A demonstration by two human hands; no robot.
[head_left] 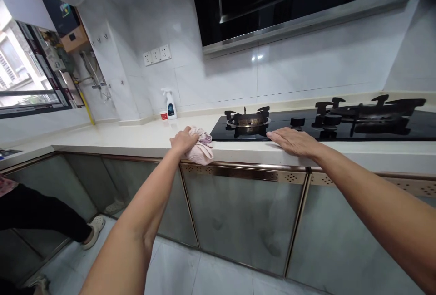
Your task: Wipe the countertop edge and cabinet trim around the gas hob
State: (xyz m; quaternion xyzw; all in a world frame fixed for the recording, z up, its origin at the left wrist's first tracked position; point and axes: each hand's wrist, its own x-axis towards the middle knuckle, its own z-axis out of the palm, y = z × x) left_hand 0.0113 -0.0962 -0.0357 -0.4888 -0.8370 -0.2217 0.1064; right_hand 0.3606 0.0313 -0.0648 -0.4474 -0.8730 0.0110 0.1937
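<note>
My left hand point(184, 141) is closed on a crumpled pale pink cloth point(200, 149) at the counter's front edge, just left of the stove. Part of the cloth hangs over that edge. Resting flat at the front of the black gas stove point(277, 125) is my right hand point(294, 141), fingers stretched out and pointing left, holding nothing. Behind it stand a small left burner point(248, 121) and a larger right burner point(371, 112), with black control knobs point(297, 123) between them.
A white spray bottle point(170, 108) and a small red and white container point(164, 115) stand by the back wall. The range hood point(289, 9) overhangs the stove. Cabinet doors point(241, 218) lie below the counter point(136, 136). Another person's leg point(51, 208) shows at the left.
</note>
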